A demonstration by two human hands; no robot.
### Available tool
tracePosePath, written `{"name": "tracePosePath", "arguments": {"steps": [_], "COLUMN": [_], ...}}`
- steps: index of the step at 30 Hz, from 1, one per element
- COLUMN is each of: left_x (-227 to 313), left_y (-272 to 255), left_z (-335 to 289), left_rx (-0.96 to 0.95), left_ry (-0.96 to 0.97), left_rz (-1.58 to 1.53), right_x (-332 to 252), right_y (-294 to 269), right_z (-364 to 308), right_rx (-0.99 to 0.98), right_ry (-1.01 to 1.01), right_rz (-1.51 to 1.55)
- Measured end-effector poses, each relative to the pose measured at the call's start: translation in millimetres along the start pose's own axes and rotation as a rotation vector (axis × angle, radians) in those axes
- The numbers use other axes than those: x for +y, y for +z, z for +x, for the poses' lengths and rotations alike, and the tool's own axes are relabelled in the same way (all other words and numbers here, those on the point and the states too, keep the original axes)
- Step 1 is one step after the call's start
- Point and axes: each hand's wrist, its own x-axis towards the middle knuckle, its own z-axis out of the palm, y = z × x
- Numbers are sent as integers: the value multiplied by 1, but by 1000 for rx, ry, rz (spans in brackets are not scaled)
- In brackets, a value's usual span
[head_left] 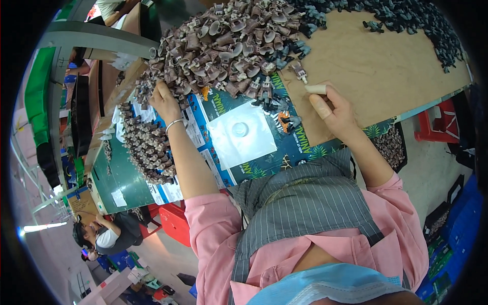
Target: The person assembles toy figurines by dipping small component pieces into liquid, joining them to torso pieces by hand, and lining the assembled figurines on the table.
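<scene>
A big heap of small brown plastic figure parts (pixel 223 48) covers the far middle of the table. At its left edge my left hand (pixel 165 104) reaches in with bent, closed fingers; what they hold, if anything, is hidden. Rows of assembled-looking brown figures (pixel 145 145) stand just left of my left forearm. My right hand (pixel 335 112) hovers over brown paper (pixel 376 66), thumb and forefinger apart in pale finger covers, nothing between them. One brown figure with a light end (pixel 299 72) lies just beyond its fingertips. Dark grey-blue leg-like pieces (pixel 291 122) lie left of that hand.
A clear round disc (pixel 239 129) rests on a white sheet (pixel 244 147) in the table's middle. More dark pieces (pixel 406 20) line the far right edge. Red stools (pixel 175 223) stand below the table, and another person (pixel 107 231) sits at lower left.
</scene>
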Motion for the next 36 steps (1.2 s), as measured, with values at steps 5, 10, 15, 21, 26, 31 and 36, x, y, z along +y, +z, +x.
{"name": "tracePosePath", "arguments": {"steps": [5, 10, 15, 21, 26, 31, 36], "left_x": [24, 54, 83, 78, 98, 106, 115], "left_y": [-7, -12, -29, -54, -73, -65, -70], "left_z": [-35, -73, -96, -117, -128, -123, -121], "left_rx": [-62, -172, -340, -133, -445, -649, -788], "left_ry": [77, -23, -161, 389, 748, 720, 480], "left_rz": [34, -112, -343, -28, 168, 338, 145], "right_x": [0, -3, -20, -26, -32, -39, -28], "right_y": [4, 2, 4, 3, 1, 19, 29], "right_z": [0, -1, -4, -10, -4, -1, -7], "right_rx": [-38, -84, -188, -327, -326, -482, -470], "right_ry": [-3, -95, -230, -236, -67, -528, -453], "right_rz": [-9, -89, -158, -310, -232, -478, -386]}}
